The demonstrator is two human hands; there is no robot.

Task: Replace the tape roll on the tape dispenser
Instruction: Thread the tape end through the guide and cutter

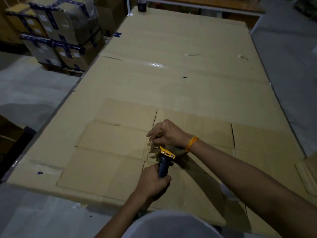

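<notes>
Wrapped tight round the dark blue handle, the left hand [153,181] makes a full closed grip on the tape dispenser [165,158], holding it low over the cardboard-covered surface [171,74] at about six o'clock, probably so the tool stays steady while the other hand works. At its one o'clock, the right hand [169,133] curls over the dispenser's head, fingers pinched narrow near the yellow plate [167,152] and a pale end of tape. The tape roll [180,150] shows only as a brown sliver under that wrist; whether it is fully seated I cannot tell. An orange wristband [192,143] sits on the right wrist. Far off at twelve o'clock, a dark roll [141,5] stands on the surface's far edge, perhaps a spare.
</notes>
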